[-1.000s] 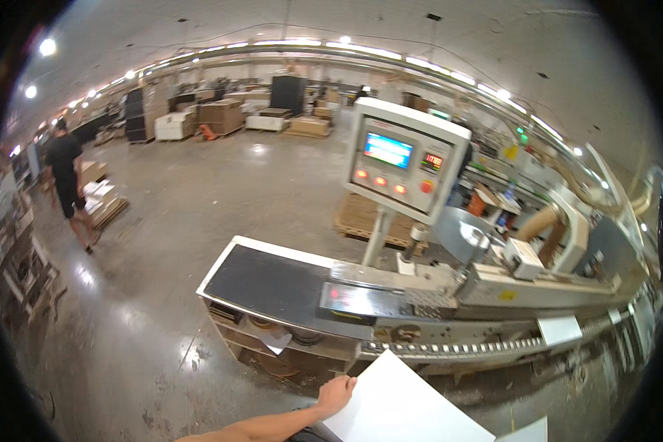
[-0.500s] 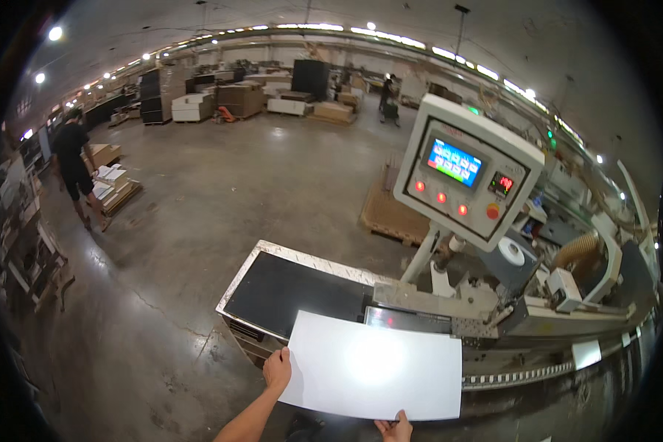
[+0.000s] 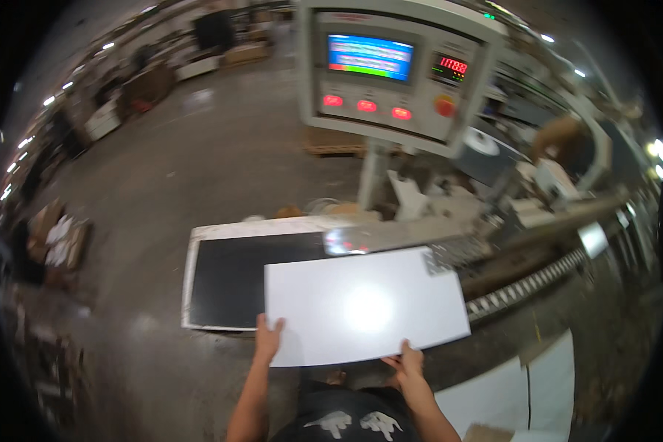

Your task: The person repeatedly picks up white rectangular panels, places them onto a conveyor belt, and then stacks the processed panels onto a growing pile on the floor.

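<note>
White board, a large flat rectangular sheet, was what we held by its near edge, level and slightly bowed, partly over the black conveyor belt of the feed table. Our left hand pinched the board's near left corner, thumb on top and fingers under. Our right hand gripped the near edge toward the board's right, its fingers pressed together on the rim; what lay under the sheet we could not tell. The far right corner of the board reached the roller track running off to the board's right, and the control panel with its lit screen and red buttons stood beyond the board's far edge.

We judged the step to be laying the sheet on the belt. The next move would call for lowering it flat, squaring it to the belt's edges and letting go with both hands together.

Compared with half a second earlier, the board had come down closer to the belt and covered more of its right part, and the panel loomed much nearer, so our head had moved forward. A second earlier only our left hand showed on the sheet, well short of the belt.
</note>
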`<state>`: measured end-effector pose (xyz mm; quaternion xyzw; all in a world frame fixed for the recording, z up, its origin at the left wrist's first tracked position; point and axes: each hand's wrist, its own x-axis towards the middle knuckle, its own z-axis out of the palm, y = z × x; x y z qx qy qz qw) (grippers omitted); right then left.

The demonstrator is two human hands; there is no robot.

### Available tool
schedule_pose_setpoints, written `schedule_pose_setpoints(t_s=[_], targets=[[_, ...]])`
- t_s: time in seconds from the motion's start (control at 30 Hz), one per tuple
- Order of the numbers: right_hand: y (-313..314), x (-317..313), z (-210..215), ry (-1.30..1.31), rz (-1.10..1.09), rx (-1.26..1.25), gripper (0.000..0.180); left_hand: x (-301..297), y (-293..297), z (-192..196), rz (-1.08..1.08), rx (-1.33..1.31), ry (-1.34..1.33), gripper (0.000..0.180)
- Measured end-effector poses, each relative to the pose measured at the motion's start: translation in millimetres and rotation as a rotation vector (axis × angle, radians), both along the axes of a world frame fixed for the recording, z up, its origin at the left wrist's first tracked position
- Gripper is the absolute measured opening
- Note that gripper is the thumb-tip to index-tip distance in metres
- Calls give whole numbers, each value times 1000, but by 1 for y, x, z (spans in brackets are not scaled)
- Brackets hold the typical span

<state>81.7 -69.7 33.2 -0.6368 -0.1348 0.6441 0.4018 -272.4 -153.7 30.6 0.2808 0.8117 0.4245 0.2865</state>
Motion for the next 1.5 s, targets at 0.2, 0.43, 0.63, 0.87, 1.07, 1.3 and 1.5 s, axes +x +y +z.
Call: schedule_pose_setpoints(t_s=[0.2, 0.43, 0.63, 0.87, 1.07, 1.3, 1.5], targets=[[5, 15, -2, -9, 141, -80, 51, 3, 18, -21, 8, -151, 60, 65], [41, 97, -78, -664, 739, 105, 64, 56, 22, -15, 143, -105, 79, 55], [87, 215, -217, -1375, 1502, 457, 77, 109, 63, -9, 101, -141, 1, 56], [148, 268, -173, -1275, 1496, 427, 74, 185, 103, 9, 132, -175, 65, 56], [154, 307, -160, -1190, 1243, 448, 69, 232, 133, -33, 119, -70, 102, 55], [158, 287, -14, 3, 4, 60, 49, 290, 162, -33, 91, -37, 26, 56], [120, 279, 9, 349, 385, -141, 75, 333, 199, 17, -32, -228, 22, 61]])
